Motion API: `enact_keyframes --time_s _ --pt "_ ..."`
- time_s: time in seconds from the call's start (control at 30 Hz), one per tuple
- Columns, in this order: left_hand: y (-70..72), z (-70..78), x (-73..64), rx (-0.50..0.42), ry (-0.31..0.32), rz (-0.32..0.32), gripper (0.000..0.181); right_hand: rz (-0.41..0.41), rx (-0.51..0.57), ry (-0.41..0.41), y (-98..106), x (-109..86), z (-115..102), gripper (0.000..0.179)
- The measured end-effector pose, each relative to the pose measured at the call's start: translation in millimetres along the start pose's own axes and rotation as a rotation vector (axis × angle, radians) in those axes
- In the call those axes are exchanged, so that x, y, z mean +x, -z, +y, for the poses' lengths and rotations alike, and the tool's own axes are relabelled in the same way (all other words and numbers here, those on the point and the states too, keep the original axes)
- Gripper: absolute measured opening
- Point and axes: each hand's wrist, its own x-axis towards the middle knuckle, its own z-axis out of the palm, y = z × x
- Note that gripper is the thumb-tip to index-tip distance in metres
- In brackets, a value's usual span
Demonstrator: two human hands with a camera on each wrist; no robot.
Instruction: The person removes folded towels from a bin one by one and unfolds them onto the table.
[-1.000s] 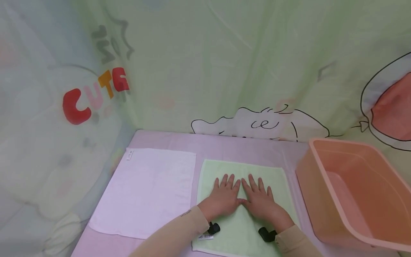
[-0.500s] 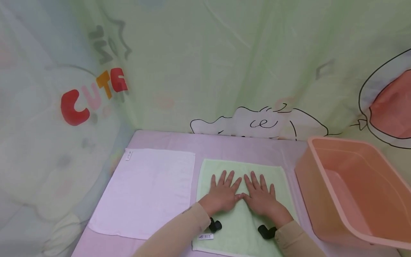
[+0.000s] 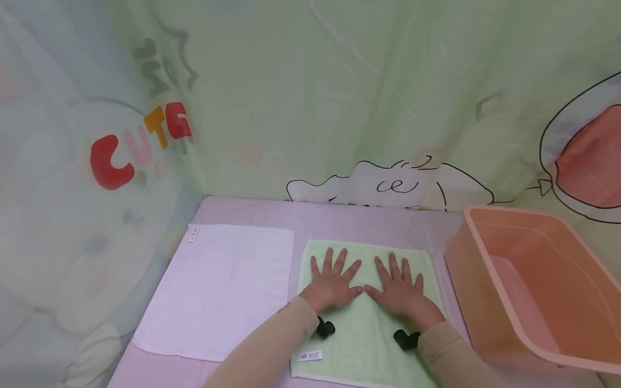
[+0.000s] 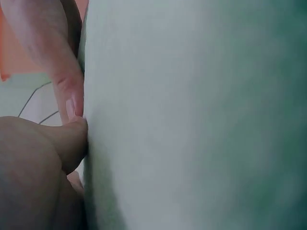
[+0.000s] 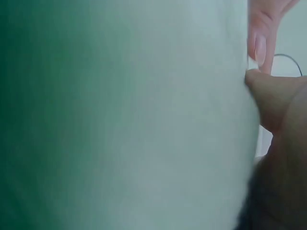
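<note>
A pale green towel (image 3: 359, 345) lies spread flat, with a small white label (image 3: 310, 355) near its front left corner. My left hand (image 3: 333, 283) presses on its upper left part, palm down, fingers straight and spread. On the upper right part rests my right hand (image 3: 400, 288) in the same way. The two thumbs point toward each other, tips close together. In the left wrist view the towel (image 4: 153, 115) fills most of the picture, my left hand (image 4: 33, 163) along its surface. The right wrist view likewise shows the towel (image 5: 144, 115) beside my right hand (image 5: 283, 110).
A white-lilac towel (image 3: 223, 291) lies flat to the left. At the right stands a deep peach-coloured plastic bin (image 3: 480, 307), close to the green towel. Beneath is a lilac table cover (image 3: 252, 210). A printed curtain (image 3: 271, 97) closes off the back and left.
Both hands have slid forward over the green towel and apart, fingers spreading wider. The label near its front left corner has come fully into sight.
</note>
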Motion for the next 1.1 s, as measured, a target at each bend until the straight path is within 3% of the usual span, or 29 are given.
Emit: enact_keyframes --time_s 0.47,0.73,1.1 --pt "10.7 -17.9 10.1 -0.065 0.08 0.008 0.077 -0.009 -0.003 -0.056 10.2 14.1 26.1 0.115" --pt "15.3 -28.4 12.9 -0.101 0.099 0.038 0.075 -0.017 0.039 -0.062 18.9 16.3 33.1 0.104" --pt "17.0 -30.1 12.4 -0.101 0.095 0.029 0.072 -0.028 0.068 -0.066 21.0 18.3 38.7 0.103"
